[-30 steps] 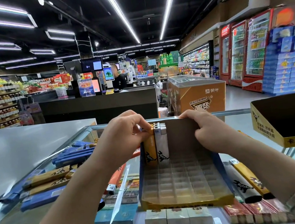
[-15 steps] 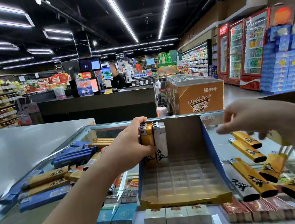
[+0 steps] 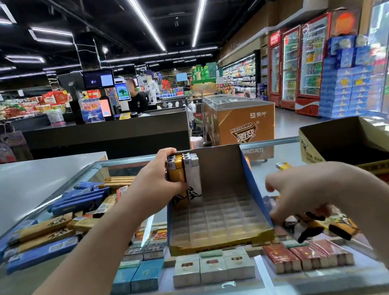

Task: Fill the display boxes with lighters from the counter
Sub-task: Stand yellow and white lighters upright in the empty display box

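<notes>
A blue and yellow display box (image 3: 251, 179) with a clear slotted tray stands on the glass counter (image 3: 56, 281). At its back left corner stand a few yellow and white lighters (image 3: 187, 174). My left hand (image 3: 156, 185) holds the box's left wall and those lighters, thumb across the yellow one. My right hand (image 3: 308, 195) is low at the box's right side, fingers curled down onto loose yellow and white lighters (image 3: 313, 225) lying on the glass. Whether it grips them is blurred. A second, empty display box (image 3: 358, 141) stands at the right.
Blue and tan lighter packs (image 3: 47, 233) lie scattered on the counter's left. Cigarette packs (image 3: 211, 266) show under the glass. A grey countertop (image 3: 13, 184) lies to the left. Beyond are a black checkout desk (image 3: 108, 136), an orange freezer (image 3: 240, 121) and a person behind the desk.
My right hand left the box's back wall, swung right and dropped to the loose lighters beside the box. My left hand stayed on the lighters at the box's back left.
</notes>
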Demonstrator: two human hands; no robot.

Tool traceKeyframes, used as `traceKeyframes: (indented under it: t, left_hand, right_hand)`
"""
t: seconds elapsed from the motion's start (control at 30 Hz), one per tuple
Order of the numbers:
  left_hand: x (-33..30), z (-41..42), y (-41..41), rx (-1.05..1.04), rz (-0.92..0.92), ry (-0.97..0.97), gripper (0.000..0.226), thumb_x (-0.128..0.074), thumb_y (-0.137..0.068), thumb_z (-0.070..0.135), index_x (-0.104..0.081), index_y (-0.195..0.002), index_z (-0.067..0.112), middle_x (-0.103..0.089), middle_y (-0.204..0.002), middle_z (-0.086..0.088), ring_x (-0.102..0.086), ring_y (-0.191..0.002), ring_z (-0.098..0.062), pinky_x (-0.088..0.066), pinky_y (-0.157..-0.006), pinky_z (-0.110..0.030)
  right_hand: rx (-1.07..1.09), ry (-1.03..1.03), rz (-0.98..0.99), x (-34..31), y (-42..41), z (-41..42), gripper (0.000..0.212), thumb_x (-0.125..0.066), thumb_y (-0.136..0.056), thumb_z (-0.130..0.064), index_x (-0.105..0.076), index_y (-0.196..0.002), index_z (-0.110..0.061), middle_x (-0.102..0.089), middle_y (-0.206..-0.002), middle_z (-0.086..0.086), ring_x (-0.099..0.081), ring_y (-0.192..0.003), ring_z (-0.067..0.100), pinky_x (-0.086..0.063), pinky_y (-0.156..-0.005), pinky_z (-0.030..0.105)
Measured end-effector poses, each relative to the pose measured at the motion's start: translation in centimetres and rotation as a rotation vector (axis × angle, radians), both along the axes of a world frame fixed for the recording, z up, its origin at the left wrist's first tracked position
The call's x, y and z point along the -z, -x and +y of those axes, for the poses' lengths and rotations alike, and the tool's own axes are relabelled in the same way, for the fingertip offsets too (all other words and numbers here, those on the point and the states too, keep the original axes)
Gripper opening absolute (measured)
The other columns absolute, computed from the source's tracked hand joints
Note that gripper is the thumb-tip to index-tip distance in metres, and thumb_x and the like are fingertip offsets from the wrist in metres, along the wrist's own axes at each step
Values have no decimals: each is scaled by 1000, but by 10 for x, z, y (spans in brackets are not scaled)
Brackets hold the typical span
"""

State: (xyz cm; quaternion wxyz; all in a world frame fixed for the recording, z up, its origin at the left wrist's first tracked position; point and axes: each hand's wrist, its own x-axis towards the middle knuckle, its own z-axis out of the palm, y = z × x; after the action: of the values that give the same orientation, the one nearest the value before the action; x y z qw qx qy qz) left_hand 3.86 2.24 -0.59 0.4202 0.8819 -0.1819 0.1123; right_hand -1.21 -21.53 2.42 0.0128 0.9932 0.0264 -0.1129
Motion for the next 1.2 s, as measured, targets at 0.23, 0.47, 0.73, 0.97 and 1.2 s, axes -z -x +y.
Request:
traceKeyframes:
  t: [0.23, 0.47, 0.73, 0.97, 1.2]
  left_hand:
    - [3, -2, 0, -18, 5, 33, 73, -70, -79, 12, -29, -137, 27, -52, -100, 9, -54, -91, -9, -48, -70, -20]
    - [6, -4, 0, -43, -10, 46, 73, -68, -80, 11, -28, -139, 27, -49, -95, 12, -53, -85, -5, -43, -61, -15]
    - [8, -9, 1, -49, -42, 48, 73, -67, -80, 10, -28, -140, 24, -51, -93, 7, -54, -84, -8, -45, -62, -17]
    - [9, -14, 3, -70, -77, 51, 71, -67, -80, 9, -31, -139, 24, -52, -90, 7, -55, -81, -8, -47, -61, -19]
    - [10, -13, 1, -61, -78, 61, 72, -68, -79, 10, -31, -139, 24, -51, -92, 10, -56, -83, -8, -46, -62, -17]
  right_hand:
    - [25, -214, -114, 18, -5, 1, 27, -61, -82, -32, -53, -99, -12, -57, -90, 3, -49, -69, 10, -40, -53, 21]
    - [100, -530, -320, 2, -8, -16, 10, -55, -79, 0, -59, -86, -6, -56, -75, 13, -54, -60, 21, -45, -51, 27]
    - [169, 108, 130, -29, 28, -49, 18, -71, -77, -8, -55, -85, -8, -59, -76, 6, -59, -64, 16, -50, -56, 25]
    - [178, 0, 74, -24, 38, -48, 24, -67, -78, -6, -50, -94, -13, -50, -74, 3, -50, -63, 14, -48, -61, 27]
    - [287, -179, -4, -13, 36, -53, 32, -62, -85, -44, -52, -75, -16, -56, -70, 2, -54, -60, 14, -46, -55, 24]
